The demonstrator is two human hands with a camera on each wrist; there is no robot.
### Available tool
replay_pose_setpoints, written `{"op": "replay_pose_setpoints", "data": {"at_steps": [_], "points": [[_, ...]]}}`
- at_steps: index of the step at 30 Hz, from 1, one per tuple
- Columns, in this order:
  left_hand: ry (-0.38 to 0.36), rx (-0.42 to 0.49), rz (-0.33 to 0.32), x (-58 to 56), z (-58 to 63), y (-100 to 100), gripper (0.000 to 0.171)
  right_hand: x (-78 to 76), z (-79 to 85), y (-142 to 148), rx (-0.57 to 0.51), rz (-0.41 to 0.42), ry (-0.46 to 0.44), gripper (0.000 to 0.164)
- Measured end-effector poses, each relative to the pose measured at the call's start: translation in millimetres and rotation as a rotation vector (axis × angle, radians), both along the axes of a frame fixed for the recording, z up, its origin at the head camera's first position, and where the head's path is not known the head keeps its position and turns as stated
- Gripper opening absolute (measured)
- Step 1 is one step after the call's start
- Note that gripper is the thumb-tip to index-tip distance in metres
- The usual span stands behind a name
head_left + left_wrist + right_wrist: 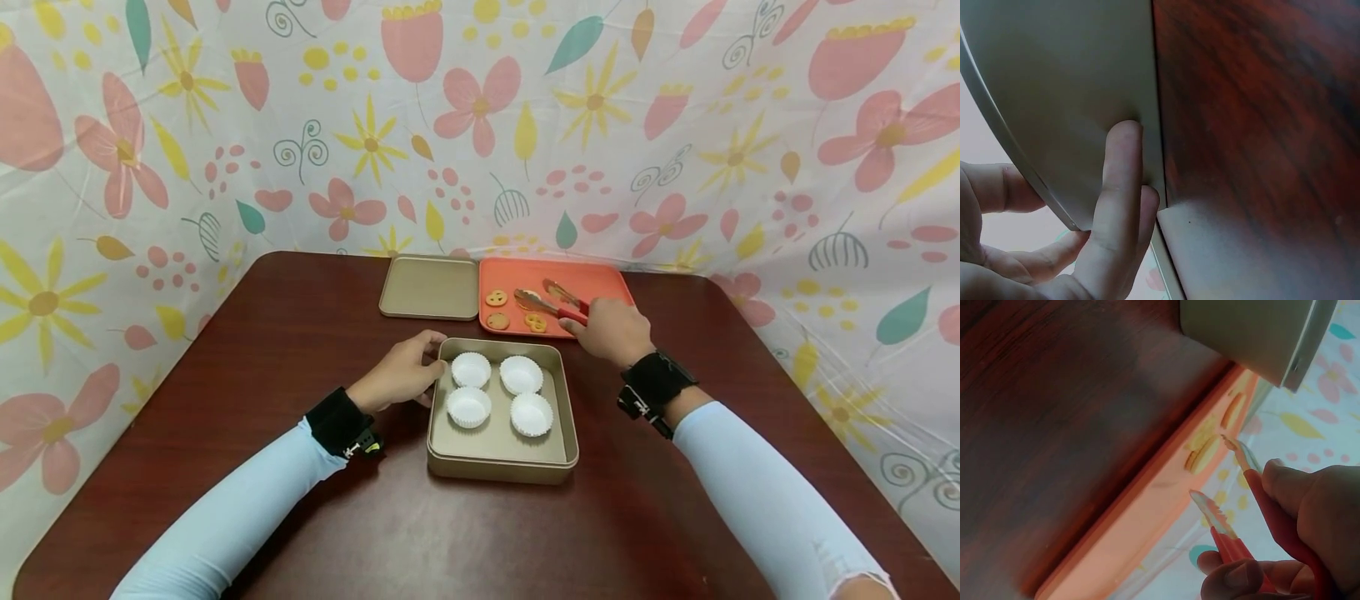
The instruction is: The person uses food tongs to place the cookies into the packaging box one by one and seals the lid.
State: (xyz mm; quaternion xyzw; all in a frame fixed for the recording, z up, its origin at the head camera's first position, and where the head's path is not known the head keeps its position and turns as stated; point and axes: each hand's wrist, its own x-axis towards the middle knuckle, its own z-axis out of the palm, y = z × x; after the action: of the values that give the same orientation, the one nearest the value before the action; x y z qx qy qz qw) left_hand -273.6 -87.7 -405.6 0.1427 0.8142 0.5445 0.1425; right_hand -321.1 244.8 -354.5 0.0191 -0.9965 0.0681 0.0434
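Note:
My right hand (617,332) grips a pair of tongs (1279,512) by the red handles. Their metal tips are spread apart over the orange tray (607,287), close to the cookies. A round cookie (498,321), a cookie with holes (497,297) and a pretzel-shaped cookie (536,322) lie on that tray; another is partly hidden behind the tongs. At the far left corner of a gold square tin (504,471), my left hand (401,371) holds its wall, thumb at the rim and fingers against the outside. Several white paper cups (521,375) stand inside the tin, in two rows.
A gold lid (429,287) lies flat at the back of the brown table (300,317), its right edge against the orange tray. Behind the table hangs a flower-patterned cloth (480,167).

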Motion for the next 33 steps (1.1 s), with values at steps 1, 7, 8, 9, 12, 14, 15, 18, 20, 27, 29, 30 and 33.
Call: {"op": "replay_pose_setpoints", "data": {"at_steps": [1,7,8,9,12,14,15,18,20,27,29,30,33], "points": [[0.000,0.002,-0.001,-0.1,-0.1,0.0,0.048,-0.8,-0.5,-0.6,0.004,0.000,-0.004,0.059],[-0.002,0.002,-0.007,-0.5,-0.3,0.1,0.048,-5.7,-4.5,-0.3,0.002,0.004,-0.034,0.058],[-0.003,0.002,-0.008,-0.5,0.0,0.2,0.048,-6.3,-5.2,0.3,-0.001,0.008,-0.038,0.058],[-0.004,0.002,-0.010,-0.3,0.4,0.1,0.048,-6.8,-5.5,0.9,-0.004,0.008,-0.040,0.058],[0.001,-0.001,-0.008,-0.4,1.7,-0.1,0.048,-7.0,-5.0,1.6,-0.005,0.014,-0.034,0.056],[0.005,-0.007,-0.002,-0.5,2.5,-0.2,0.048,-7.2,-3.9,1.7,-0.008,0.018,-0.031,0.055],[0.007,-0.009,0.000,-0.6,2.5,-0.4,0.047,-7.1,-3.2,1.5,-0.007,0.019,-0.032,0.054],[0.007,-0.013,0.004,-0.9,1.9,-0.8,0.047,-7.4,-1.3,1.0,-0.010,0.026,-0.044,0.052],[0.002,-0.009,0.005,-1.0,1.3,-0.9,0.047,-8.1,-0.6,1.4,-0.014,0.026,-0.055,0.050],[0.001,-0.009,0.004,-1.8,0.2,-0.8,0.047,-10.5,-1.0,4.3,-0.032,0.021,-0.059,0.048],[0.002,-0.011,0.005,-2.0,0.0,-0.8,0.046,-10.5,-1.0,4.7,-0.036,0.031,-0.054,0.046],[0.002,-0.012,0.006,-2.1,-0.2,-0.9,0.046,-10.5,-0.9,4.9,-0.036,0.037,-0.051,0.045],[0.001,-0.015,0.006,-2.1,-0.8,-1.3,0.047,-10.1,-0.2,5.0,-0.042,0.058,-0.048,0.043]]}}
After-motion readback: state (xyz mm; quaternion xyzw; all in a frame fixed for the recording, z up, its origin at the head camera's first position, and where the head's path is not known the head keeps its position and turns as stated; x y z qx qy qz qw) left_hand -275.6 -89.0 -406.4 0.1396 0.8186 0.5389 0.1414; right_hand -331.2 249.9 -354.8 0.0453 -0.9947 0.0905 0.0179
